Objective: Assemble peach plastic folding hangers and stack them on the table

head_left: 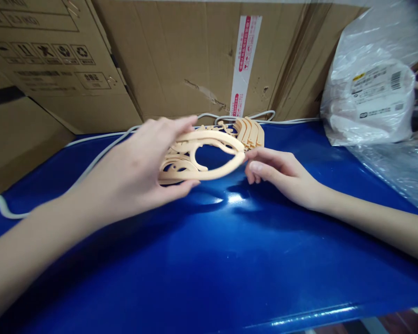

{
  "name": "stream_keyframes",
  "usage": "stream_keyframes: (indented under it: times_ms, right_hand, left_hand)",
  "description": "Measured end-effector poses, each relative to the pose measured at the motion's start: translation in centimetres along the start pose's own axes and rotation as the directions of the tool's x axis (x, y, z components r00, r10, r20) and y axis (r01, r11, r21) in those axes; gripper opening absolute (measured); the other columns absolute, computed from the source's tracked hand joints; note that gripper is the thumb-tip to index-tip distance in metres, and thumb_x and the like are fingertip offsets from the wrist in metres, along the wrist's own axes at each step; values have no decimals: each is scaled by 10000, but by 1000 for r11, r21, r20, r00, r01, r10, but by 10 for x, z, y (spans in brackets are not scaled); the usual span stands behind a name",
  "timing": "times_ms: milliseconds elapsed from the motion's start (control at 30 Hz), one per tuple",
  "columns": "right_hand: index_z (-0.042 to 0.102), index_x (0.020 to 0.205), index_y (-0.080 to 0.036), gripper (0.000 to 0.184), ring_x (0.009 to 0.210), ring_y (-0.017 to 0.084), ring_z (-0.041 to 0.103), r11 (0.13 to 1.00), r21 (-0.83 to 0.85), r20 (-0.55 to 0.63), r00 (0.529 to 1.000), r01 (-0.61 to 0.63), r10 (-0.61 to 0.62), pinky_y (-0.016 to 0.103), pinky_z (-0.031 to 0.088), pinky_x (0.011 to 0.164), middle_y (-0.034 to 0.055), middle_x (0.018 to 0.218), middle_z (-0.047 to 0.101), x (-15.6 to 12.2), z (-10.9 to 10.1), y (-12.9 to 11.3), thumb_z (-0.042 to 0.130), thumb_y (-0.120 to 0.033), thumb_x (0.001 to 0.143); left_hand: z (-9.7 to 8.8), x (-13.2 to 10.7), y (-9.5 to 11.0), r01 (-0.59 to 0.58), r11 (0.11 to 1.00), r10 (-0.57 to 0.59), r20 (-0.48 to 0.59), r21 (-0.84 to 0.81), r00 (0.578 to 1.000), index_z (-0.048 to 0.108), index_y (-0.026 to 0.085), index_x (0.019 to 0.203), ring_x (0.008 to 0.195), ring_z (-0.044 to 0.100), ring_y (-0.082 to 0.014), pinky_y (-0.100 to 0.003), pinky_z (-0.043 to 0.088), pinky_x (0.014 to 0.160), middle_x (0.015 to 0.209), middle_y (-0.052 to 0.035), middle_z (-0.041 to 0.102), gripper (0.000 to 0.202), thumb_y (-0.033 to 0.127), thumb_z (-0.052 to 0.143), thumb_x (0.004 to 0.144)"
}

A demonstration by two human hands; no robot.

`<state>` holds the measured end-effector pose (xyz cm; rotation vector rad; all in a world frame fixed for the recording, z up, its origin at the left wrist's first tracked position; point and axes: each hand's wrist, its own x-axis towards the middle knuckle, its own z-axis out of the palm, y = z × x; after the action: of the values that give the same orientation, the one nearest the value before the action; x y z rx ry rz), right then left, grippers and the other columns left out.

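Gripping a cream, hanger-like frame [218,174] between thumb and fingers, the person's left hand [137,160] holds it over the far middle of the blue desk [209,260], while the right hand [289,178], fingers loosely curled, is at the frame's right tip, though whether it pinches that tip cannot be told. Just beyond, a stack of curved cream pieces [253,132] lies on the far side, near a white cable [17,215] that runs along the far edge and down the left. Cardboard boxes [181,55] stand behind, with a plastic-wrapped package [372,93] at far right.
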<state>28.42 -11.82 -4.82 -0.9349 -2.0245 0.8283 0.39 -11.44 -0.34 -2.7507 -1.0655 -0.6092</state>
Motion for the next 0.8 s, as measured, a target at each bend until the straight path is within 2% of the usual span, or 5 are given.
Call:
stream_keyframes:
  times_ms: [100,167,300,567,800]
  right_hand:
    - [651,1126,-162,323,902,174,653,966,-230,58,993,115,-104,293,515,792,60,988,707,1,-2,6,597,-431,955]
    - [646,1184,-159,369,1095,222,634,910,-357,162,973,212,-163,366,488,957,111,1181,688,1,-2,9,597,-443,954]
    - [610,1309,-181,479,1299,283,541,796,-512,330,929,323,-165,471,415,1078,149,1434,561,0,1,13,555,-508,964]
    - [597,1333,-183,498,1299,278,543,767,-547,369,919,336,-139,469,435,1065,148,1456,544,1,4,13,511,-524,981]
    - [595,1336,-173,500,1291,274,545,758,-554,378,915,344,-139,460,435,1059,148,1451,547,1,2,13,504,-518,987]
  left_hand:
    - [-11,2,-24,63,998,-64,-38,-14,997,331,79,1491,1215,540,-262,-482,403,1067,1391,-110,509,783,606,378,914]
    - [-13,-1,-42,172,984,-173,-3,-35,985,404,145,1476,1189,581,-276,-429,431,1058,1380,-63,537,918,739,485,780]
    - [-9,-11,-74,304,951,-300,70,-53,951,460,171,1443,1156,623,-289,-415,498,1026,1325,-65,616,948,733,596,692]
    - [0,-20,-91,319,947,-308,199,-27,930,460,328,1424,1186,632,-308,-462,492,1028,1329,-11,643,867,786,559,695]
    - [7,-18,-92,343,934,-313,238,-97,919,534,290,1330,1191,623,-297,-439,479,1059,1347,-17,627,786,756,597,700]
